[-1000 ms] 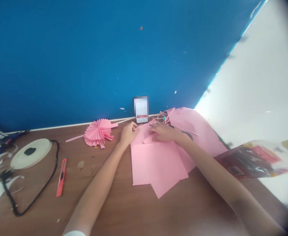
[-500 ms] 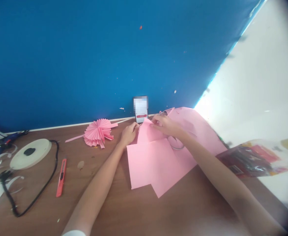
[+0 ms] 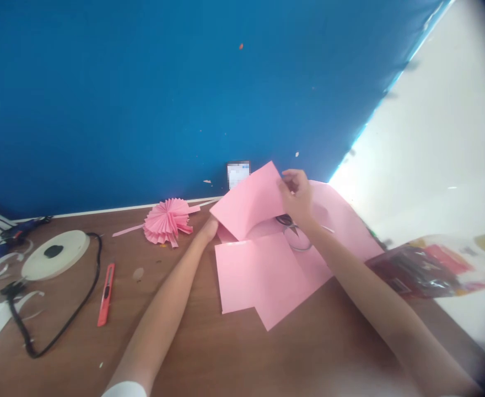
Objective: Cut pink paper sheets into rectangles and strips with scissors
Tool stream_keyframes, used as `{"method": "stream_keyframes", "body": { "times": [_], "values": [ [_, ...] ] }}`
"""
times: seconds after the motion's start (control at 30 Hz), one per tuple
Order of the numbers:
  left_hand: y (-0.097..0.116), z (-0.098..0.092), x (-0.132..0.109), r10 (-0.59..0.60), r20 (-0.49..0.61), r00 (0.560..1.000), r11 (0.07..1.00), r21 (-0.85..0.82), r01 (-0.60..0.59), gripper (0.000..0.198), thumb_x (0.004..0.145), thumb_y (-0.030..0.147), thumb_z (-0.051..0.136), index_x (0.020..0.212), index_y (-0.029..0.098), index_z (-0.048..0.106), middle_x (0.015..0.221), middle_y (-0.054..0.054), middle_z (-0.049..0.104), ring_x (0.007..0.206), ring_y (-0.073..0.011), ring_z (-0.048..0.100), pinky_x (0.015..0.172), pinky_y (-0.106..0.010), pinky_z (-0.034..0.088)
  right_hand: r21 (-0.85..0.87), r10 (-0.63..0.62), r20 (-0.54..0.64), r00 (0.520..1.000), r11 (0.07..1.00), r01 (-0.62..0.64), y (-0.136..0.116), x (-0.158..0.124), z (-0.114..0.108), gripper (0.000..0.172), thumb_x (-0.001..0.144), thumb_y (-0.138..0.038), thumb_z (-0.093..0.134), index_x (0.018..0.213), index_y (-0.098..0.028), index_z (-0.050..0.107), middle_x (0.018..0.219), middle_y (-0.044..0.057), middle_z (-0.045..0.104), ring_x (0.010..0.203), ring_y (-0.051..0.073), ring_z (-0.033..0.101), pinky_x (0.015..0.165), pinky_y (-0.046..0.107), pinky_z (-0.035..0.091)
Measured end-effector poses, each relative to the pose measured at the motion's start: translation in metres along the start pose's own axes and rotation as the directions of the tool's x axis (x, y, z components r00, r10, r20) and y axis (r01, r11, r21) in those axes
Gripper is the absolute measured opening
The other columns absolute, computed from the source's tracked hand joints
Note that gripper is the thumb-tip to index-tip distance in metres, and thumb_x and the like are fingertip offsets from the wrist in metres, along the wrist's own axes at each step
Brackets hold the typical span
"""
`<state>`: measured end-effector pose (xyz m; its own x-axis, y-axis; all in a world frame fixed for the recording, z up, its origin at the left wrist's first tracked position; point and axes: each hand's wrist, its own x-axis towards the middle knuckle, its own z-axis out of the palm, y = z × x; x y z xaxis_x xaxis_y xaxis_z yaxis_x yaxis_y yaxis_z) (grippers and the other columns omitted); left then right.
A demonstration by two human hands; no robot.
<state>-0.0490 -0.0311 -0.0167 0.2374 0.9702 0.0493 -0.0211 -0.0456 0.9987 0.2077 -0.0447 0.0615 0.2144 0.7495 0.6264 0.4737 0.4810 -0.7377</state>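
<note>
A sheet of pink paper (image 3: 251, 201) is raised and bent above the table between my hands. My right hand (image 3: 298, 196) pinches its right edge. At the lower left corner of the sheet is my left hand (image 3: 210, 229), closed at the paper, with its fingers mostly hidden behind it. Below lie more flat pink paper pieces (image 3: 254, 275), overlapping a larger pink sheet (image 3: 341, 220). Beside my right wrist, scissors (image 3: 284, 220) with dark handles show partly. A ring-shaped item (image 3: 302, 248) rests near them on the paper.
A phone (image 3: 238, 175) leans on the blue wall, partly covered by the raised sheet. To the left are a pleated pink paper rosette (image 3: 167, 220), a red box cutter (image 3: 106, 295), and a round cream device (image 3: 56, 255) with a black cable. A plastic packet (image 3: 424, 267) lies right.
The pink sheet has come up off the pile and opened out, now covering the phone's lower part. My right hand moved up and right; my left hand shifted slightly left and down.
</note>
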Motion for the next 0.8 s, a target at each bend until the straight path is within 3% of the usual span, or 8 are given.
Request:
{"method": "stream_keyframes", "body": {
  "times": [0.1,0.23,0.3,0.5,0.6,0.67,0.73,0.8],
  "values": [
    [0.003,0.0,-0.001,0.044,0.126,0.991,0.98,-0.2,-0.018,0.066,0.082,0.067,0.038,0.123,0.019,0.057,0.127,-0.009,0.058,0.125,-0.0274,0.046,0.106,-0.041,0.031,0.067,0.111,-0.076,0.991,0.992,-0.106,0.006,0.0,0.001,0.031,0.086,-0.035,0.048,0.114,-0.022,0.05,0.087,0.003,0.062,0.079,0.016,0.059,0.075,0.031,0.047],
    [0.017,0.005,-0.004,0.112,0.299,0.948,0.992,-0.085,-0.09,0.072,0.07,0.045,0.071,0.133,0.018,0.048,0.137,-0.012,0.049,0.126,-0.0308,0.044,0.104,-0.042,0.035,0.086,0.26,-0.089,0.962,0.964,-0.253,0.004,-0.004,0.003,0.034,0.083,-0.03,0.05,0.116,-0.021,0.047,0.091,0.005,0.064,0.086,0.017,0.06,0.081,0.034,0.047],
    [0.022,0.007,-0.006,0.089,0.348,0.933,0.996,-0.011,-0.091,0.078,0.066,0.033,0.076,0.136,0.019,0.043,0.139,-0.012,0.046,0.125,-0.0311,0.045,0.101,-0.042,0.038,0.1,0.325,-0.106,0.94,0.944,-0.315,0.001,-0.007,0.005,0.034,0.082,-0.028,0.05,0.114,-0.021,0.046,0.093,0.005,0.063,0.088,0.017,0.06,0.082,0.033,0.046],
    [0.014,0.013,-0.002,0.034,0.275,0.961,0.998,0.035,-0.046,0.063,0.069,0.026,0.072,0.127,0.013,0.051,0.127,-0.015,0.057,0.113,-0.0286,0.054,0.095,-0.041,0.042,0.158,0.505,-0.057,0.861,0.857,-0.491,-0.005,-0.01,0.01,0.035,0.078,-0.026,0.048,0.112,-0.024,0.044,0.096,0.003,0.061,0.089,0.017,0.059,0.075,0.029,0.048],
    [0.011,0.011,0.001,0.04,0.203,0.978,0.999,-0.036,-0.034,0.057,0.069,0.024,0.071,0.122,0.012,0.054,0.12,-0.013,0.061,0.11,-0.0266,0.057,0.092,-0.037,0.043,0.145,0.559,0.082,0.825,0.813,-0.564,-0.006,-0.006,0.007,0.051,0.074,-0.031,0.056,0.121,-0.023,0.038,0.096,0.003,0.061,0.076,0.016,0.06,0.059,0.026,0.047],
    [0.013,0.008,0.0,0.053,0.18,0.982,0.994,-0.102,-0.036,0.054,0.069,0.024,0.07,0.12,0.013,0.055,0.118,-0.011,0.063,0.108,-0.0253,0.058,0.09,-0.035,0.044,0.063,0.605,0.248,0.757,0.769,-0.636,-0.006,-0.002,0.003,0.059,0.07,-0.031,0.062,0.123,-0.021,0.039,0.094,0.004,0.063,0.066,0.015,0.06,0.05,0.024,0.043],
    [0.016,0.006,-0.002,0.064,0.157,0.986,0.983,-0.18,-0.035,0.053,0.068,0.023,0.069,0.119,0.014,0.058,0.113,-0.009,0.065,0.104,-0.0247,0.059,0.087,-0.033,0.045,-0.073,0.627,0.387,0.676,0.752,-0.655,-0.005,0.001,-0.001,0.054,0.067,-0.03,0.066,0.116,-0.019,0.048,0.094,0.006,0.064,0.065,0.015,0.06,0.05,0.023,0.042],
    [0.019,0.004,-0.003,0.067,0.13,0.989,0.965,-0.259,-0.032,0.052,0.066,0.022,0.068,0.117,0.014,0.06,0.109,-0.008,0.067,0.1,-0.0246,0.061,0.084,-0.031,0.046,-0.165,0.604,0.471,0.644,0.777,-0.608,-0.004,0.002,-0.005,0.045,0.067,-0.029,0.067,0.108,-0.019,0.054,0.097,0.008,0.065,0.071,0.016,0.061,0.056,0.025,0.045]
  ]
}}
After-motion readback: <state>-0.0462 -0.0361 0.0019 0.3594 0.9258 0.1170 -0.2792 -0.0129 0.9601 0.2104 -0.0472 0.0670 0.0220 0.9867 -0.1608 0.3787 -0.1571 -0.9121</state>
